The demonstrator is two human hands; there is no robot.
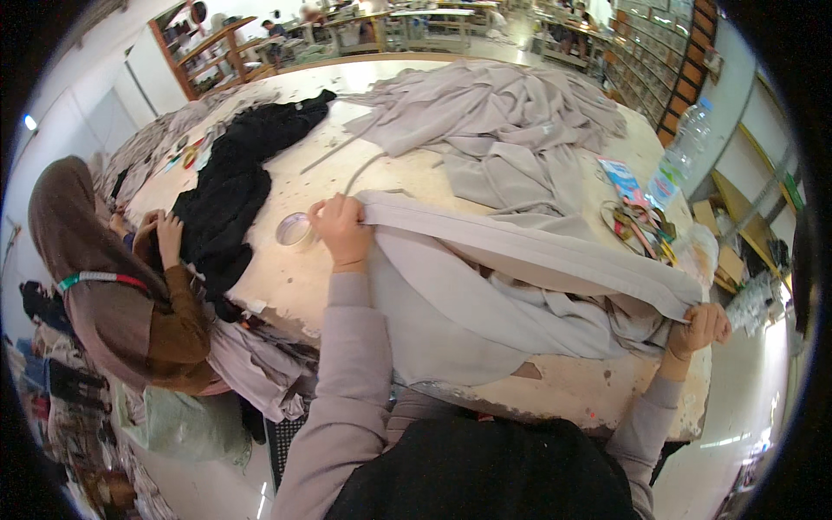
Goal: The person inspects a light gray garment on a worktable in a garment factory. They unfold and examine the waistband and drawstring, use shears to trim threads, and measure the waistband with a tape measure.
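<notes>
A light grey garment [529,260] is stretched between my two hands over the near part of the table, its long hemmed edge pulled nearly straight. My left hand [342,230] is closed on one end of that edge, close to a roll of clear tape [295,229]. At the far right end, my right hand [700,329] pinches the other corner near the table's right edge. Loose folds of the garment hang below the edge onto the tabletop. A dark gap shows between its layers.
A heap of grey cloth [511,113] covers the table's back. Black fabric [234,182] lies left, where a co-worker [113,277] handles cloth. On the right are a plastic bottle [680,156], a blue-and-white packet [622,180] and a cluster of tools [641,230].
</notes>
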